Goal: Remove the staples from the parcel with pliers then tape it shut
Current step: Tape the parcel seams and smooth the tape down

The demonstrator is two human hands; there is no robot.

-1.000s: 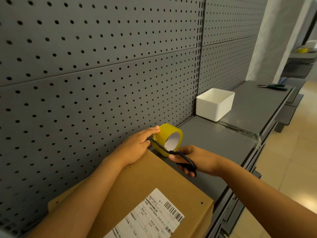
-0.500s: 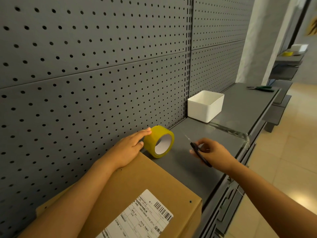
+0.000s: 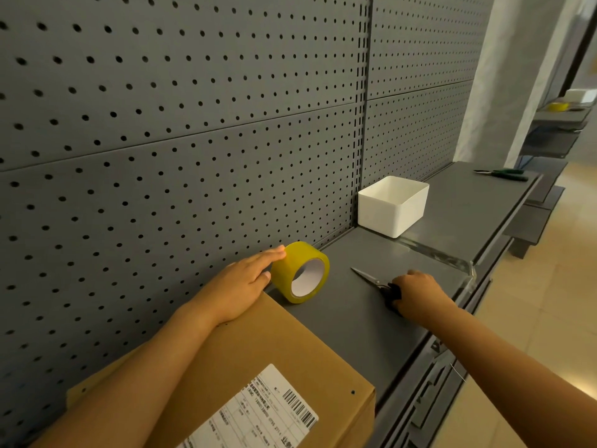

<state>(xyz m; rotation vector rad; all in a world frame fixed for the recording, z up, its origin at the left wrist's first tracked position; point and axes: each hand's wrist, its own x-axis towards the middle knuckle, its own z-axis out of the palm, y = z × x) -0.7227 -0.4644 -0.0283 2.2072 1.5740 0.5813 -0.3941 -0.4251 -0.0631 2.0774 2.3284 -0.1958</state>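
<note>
- We see the cardboard parcel point(image 3: 258, 360) lying flat on the grey metal shelf point(image 3: 352, 321), at the lower left of the view, close against the pegboard wall point(image 3: 181, 130); a white shipping label point(image 3: 258, 412) with a barcode is stuck on its top face.
- Our left hand point(image 3: 240, 282) reaches across the parcel's far corner, fingers straight and held together, the fingertips touching the outer band of the yellow tape roll point(image 3: 300, 272).
- The tape roll stands on its edge on the shelf, just beyond the parcel's far corner and near the pegboard, its white core facing us.
- Our right hand point(image 3: 416, 294) is down on the shelf to the right of the roll, fingers curled over the black handles of the scissors point(image 3: 374, 283).
- The scissors lie flat on the shelf, blades together and pointing away to the left, apart from the tape roll.
- A white plastic bin point(image 3: 392, 205) sits farther along the shelf against the pegboard, well apart from both hands.
- The pliers point(image 3: 502, 173), with green handles, lie at the far end of the shelf, beyond the bin.
- Whether any tape or staples are on the parcel, we cannot tell.
</note>
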